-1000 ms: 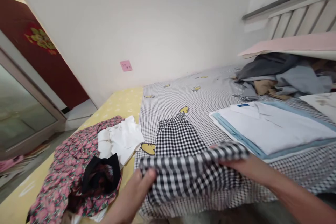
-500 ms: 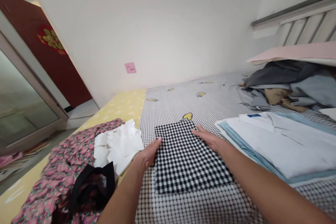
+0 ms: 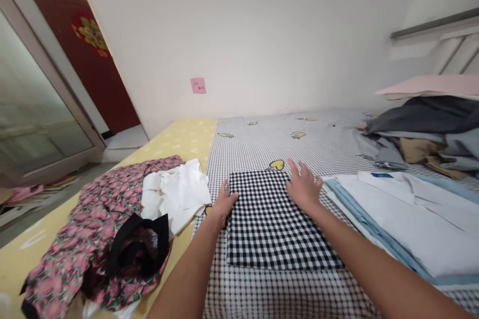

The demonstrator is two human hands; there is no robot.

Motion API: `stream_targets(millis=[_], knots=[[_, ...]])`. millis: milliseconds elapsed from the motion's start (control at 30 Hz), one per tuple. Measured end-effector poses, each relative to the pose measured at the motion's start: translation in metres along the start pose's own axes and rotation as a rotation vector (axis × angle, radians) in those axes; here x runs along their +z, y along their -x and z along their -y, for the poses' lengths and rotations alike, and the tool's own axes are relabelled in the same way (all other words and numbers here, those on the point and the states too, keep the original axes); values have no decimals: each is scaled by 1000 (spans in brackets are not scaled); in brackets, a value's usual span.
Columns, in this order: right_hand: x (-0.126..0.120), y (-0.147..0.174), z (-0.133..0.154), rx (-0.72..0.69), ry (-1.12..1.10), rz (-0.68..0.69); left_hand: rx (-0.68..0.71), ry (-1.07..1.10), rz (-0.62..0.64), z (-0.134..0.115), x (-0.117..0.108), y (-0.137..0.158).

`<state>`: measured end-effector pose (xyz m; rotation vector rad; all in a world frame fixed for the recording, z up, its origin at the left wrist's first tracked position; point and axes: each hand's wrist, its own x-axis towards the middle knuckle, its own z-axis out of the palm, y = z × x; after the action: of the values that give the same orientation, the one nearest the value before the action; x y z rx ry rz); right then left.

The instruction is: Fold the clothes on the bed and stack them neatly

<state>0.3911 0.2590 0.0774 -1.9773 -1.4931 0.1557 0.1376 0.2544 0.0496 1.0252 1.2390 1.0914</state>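
A black-and-white checked garment (image 3: 277, 224), folded into a rough rectangle, lies flat on the bed in front of me. My left hand (image 3: 223, 205) is at its left edge, thumb over the cloth and fingers apart. On the far right corner, my right hand (image 3: 305, 190) has its fingers spread and raised, with the thumb side near the cloth. Neither hand grips the fabric. My right forearm covers part of the garment's right side.
To the right lies a stack of folded shirts, a white shirt (image 3: 419, 219) on top. Left are a pink floral garment (image 3: 101, 209) with a black collar (image 3: 162, 239) and a white cloth (image 3: 179, 189). Crumpled dark clothes (image 3: 437, 119) are heaped at back right. A wall (image 3: 262, 35) bounds the bed.
My right hand has lifted its fingers and spread them at the far right corner. My left hand's fingers have opened at the left edge. The view has turned slightly left.
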Motion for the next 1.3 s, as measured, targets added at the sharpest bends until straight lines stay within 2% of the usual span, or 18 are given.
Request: stream_targets(millis=[67,133,167,200,267,333,467,567,700,867,933,1033,1100,1167,1233,1300], knots=[[5,7,21,-306,202,-38,17,42,37,7,-2,4],[19,14,40,-531,238,119,55,83,108,11,-5,9],[30,17,45,-577,245,241,69,91,146,12,-7,12],[41,19,48,-577,258,355,77,86,181,13,-9,14],[63,19,48,-474,297,500,78,40,228,14,-11,20],[79,17,42,-372,323,530,95,-9,263,16,-13,27],[89,11,37,-330,308,532,145,-11,278,21,-16,53],[87,10,38,-318,297,536,134,-4,204,27,-21,83],[88,10,36,-309,279,531,126,-213,89,44,-20,125],[91,12,34,-313,229,512,156,-380,-77,62,-5,146],[91,13,35,-319,246,501,93,-499,-100,57,-1,147],[93,14,35,-343,260,474,28,-762,-158,30,6,147],[94,16,35,-360,253,449,148,-884,-272,6,15,141],[95,17,34,-372,244,426,356,-886,-332,-14,28,125],[95,19,33,-392,242,403,542,-849,-226,-22,41,102],[94,21,34,-415,248,389,616,-883,-1,-15,49,75]])
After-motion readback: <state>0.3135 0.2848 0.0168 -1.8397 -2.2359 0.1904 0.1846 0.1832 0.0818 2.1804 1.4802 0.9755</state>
